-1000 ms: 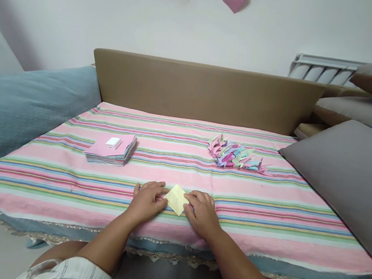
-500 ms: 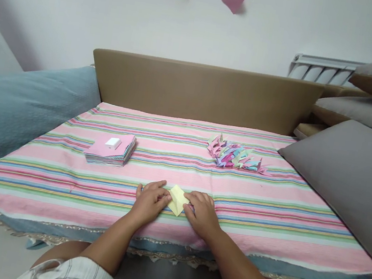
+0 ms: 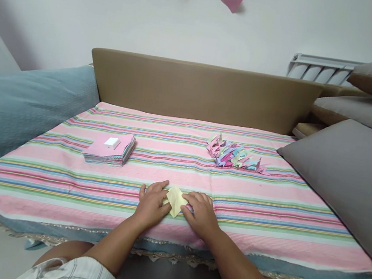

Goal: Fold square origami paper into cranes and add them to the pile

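Note:
A small pale-yellow piece of origami paper (image 3: 175, 201), folded into a diamond, lies on the striped cloth (image 3: 167, 165) between my hands. My left hand (image 3: 153, 203) grips its left edge, the thumb near the lower left side and the other fingers spread toward the back. On the opposite side, my right hand (image 3: 200, 212) pinches the right corner with thumb and index finger. Both hands rest low over the cloth. The fingertips hide parts of the paper's two side edges.
A stack of coloured paper (image 3: 104, 159) with a white block (image 3: 111, 143) on top sits to the left. Several folded paper cranes (image 3: 235, 156) are heaped at the back right. Grey cushions (image 3: 345, 185) border the right side, a blue-covered armrest (image 3: 27, 108) the left.
My left hand has shifted slightly, its thumb now lower on the paper's left side. The paper's left edge looks a little different; my right hand keeps almost the same place.

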The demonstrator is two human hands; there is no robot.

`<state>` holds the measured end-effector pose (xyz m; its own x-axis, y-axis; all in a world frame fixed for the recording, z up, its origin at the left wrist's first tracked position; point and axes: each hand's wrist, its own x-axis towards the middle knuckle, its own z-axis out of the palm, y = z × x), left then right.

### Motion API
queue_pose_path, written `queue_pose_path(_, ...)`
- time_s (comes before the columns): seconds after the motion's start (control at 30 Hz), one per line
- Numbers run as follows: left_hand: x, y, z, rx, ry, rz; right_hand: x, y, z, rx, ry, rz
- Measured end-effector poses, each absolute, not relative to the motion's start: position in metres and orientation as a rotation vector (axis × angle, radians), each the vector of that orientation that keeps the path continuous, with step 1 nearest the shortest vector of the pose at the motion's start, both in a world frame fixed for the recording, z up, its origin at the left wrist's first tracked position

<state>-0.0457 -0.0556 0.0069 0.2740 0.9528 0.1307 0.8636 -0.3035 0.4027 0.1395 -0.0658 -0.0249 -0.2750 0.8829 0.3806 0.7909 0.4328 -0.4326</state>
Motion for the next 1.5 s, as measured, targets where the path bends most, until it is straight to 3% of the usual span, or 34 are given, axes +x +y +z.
queue_pose_path(0.6,-0.042,-0.053,0.005,2.349,1.592,0.532,0.14,-0.066,-0.022,-1.43,-2.18,0.194)
queue_pose_path(1.07,-0.04,-0.057,0.009,2.784,1.573,0.595,0.139,-0.066,-0.021,-1.441,-2.177,0.187)
queue_pose_path(1.5,-0.044,-0.045,0.002,2.505,1.341,0.619,0.139,-0.067,-0.019,-1.436,-2.172,0.207)
